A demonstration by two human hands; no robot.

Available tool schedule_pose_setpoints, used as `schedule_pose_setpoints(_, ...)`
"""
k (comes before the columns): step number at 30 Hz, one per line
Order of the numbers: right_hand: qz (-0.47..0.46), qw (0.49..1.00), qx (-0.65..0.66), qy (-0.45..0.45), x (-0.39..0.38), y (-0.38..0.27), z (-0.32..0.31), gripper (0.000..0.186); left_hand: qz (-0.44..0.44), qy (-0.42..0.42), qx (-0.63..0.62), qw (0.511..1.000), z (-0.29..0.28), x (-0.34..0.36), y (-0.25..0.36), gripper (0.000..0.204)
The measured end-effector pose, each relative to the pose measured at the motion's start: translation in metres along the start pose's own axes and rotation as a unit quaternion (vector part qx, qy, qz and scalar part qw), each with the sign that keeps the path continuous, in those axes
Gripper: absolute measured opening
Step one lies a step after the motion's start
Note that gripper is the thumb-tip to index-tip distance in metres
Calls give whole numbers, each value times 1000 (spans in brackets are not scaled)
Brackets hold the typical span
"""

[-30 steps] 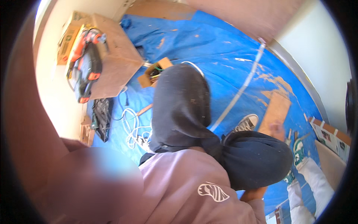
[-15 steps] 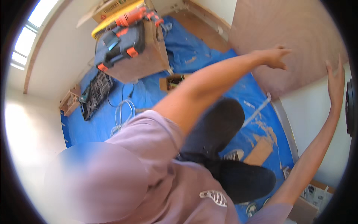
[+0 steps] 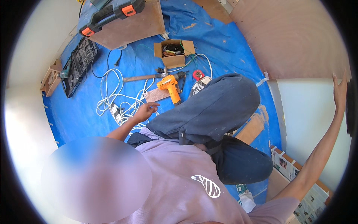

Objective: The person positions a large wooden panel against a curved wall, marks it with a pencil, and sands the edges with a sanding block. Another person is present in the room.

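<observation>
My left hand (image 3: 148,109) hovers by the coiled white cable (image 3: 105,100), fingers apart and slightly bent, below an orange drill (image 3: 167,85). A wooden-handled tool (image 3: 134,78) and a red round item (image 3: 197,74) lie just beyond the drill, beside a thin board (image 3: 153,96). My right hand (image 3: 339,87), at the far right, has thumb and fingers stretched apart at the lower edge of a large plywood panel (image 3: 287,37), touching it against the pale wall (image 3: 305,112). My bent legs fill the middle, partly hiding a shoe behind the knee.
Blue sheeting (image 3: 71,119) covers the floor. An open cardboard box of tools (image 3: 173,59), a hard case (image 3: 110,16) on a plywood box, an open black case (image 3: 76,69) and a wooden crate (image 3: 52,76) surround me. Another person's foot (image 3: 244,194) is at lower right, near a printed carton (image 3: 283,164).
My left arm has dropped from reaching toward the panel to beside the cable and drill. My right arm rose to the panel earlier and remains there. The view has shifted, showing the drill.
</observation>
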State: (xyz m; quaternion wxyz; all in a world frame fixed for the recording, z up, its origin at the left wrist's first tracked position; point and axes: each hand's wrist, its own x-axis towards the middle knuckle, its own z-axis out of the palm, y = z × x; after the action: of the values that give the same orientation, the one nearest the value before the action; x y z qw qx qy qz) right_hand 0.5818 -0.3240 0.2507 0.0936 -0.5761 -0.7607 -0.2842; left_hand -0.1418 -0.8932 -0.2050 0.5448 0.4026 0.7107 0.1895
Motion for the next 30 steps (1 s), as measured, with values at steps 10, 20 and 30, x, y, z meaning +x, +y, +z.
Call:
schedule_pose_setpoints(10, 31, 992, -122, -14, 14, -17, -45, 84, 184, 76, 71, 977, 8, 66, 54, 32)
schedule_pose_setpoints(20, 46, 994, 96, 23, -42, -109, -47, 99, 217, 107, 462, 853, 86, 210, 77, 31)
schedule_pose_setpoints(30, 251, 904, 330, -105, -237, -270, -74, 101, 19, 120, 345, 931, 121, 287, 49, 45)
